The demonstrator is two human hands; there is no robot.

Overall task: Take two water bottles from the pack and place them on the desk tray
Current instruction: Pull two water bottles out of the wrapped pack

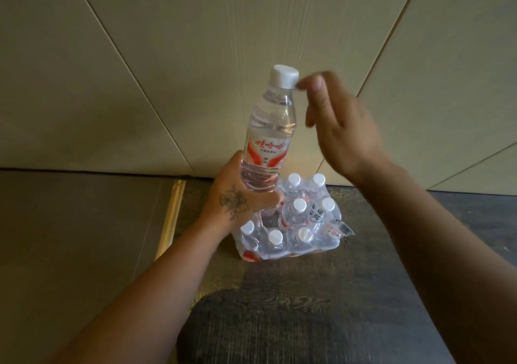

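The scene is viewed from a single wide-angle camera worn on the head, aimed forward and down. Both forearms are seen entering from the bottom edge, so the hands are met at close range. The floor (pixel 363 293) fills the lower half and a panelled wall (pixel 195 56) the upper. No second view is given.

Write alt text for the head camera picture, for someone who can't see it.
A left hand holds a clear water bottle upright by its base, above a plastic-wrapped pack of bottles on a dark surface. The right hand is open beside the white cap.
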